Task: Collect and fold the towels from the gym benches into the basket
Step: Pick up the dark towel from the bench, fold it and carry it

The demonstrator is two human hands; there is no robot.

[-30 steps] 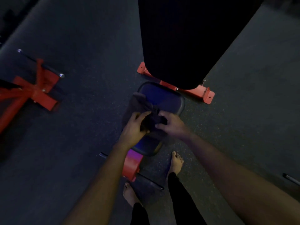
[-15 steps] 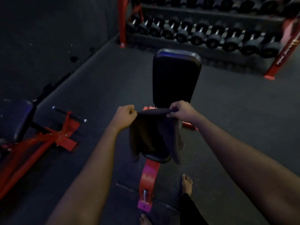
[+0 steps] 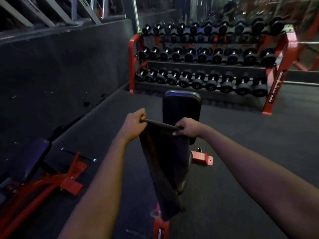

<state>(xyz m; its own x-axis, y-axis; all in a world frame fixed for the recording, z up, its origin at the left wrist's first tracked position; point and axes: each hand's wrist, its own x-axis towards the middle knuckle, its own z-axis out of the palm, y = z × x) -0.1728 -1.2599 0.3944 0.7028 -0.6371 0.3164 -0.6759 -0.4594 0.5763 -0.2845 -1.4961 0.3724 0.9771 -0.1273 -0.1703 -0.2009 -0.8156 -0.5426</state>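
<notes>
White letters are running down the red leg of the dumbbell rack (image 3: 203,66), but they are too blurred for reading. A small label on the red foot of the bench (image 3: 181,109) is also not readable. The person is stretching both arms forward, at about chest height. The left hand (image 3: 133,124) is closing its fingers around one top corner of the dark towel (image 3: 162,161), and the right hand (image 3: 187,126) is pinching the other corner. The towel is hanging down between the hands, in front of the bench seat. A second bench (image 3: 34,163) is standing at the left.
</notes>
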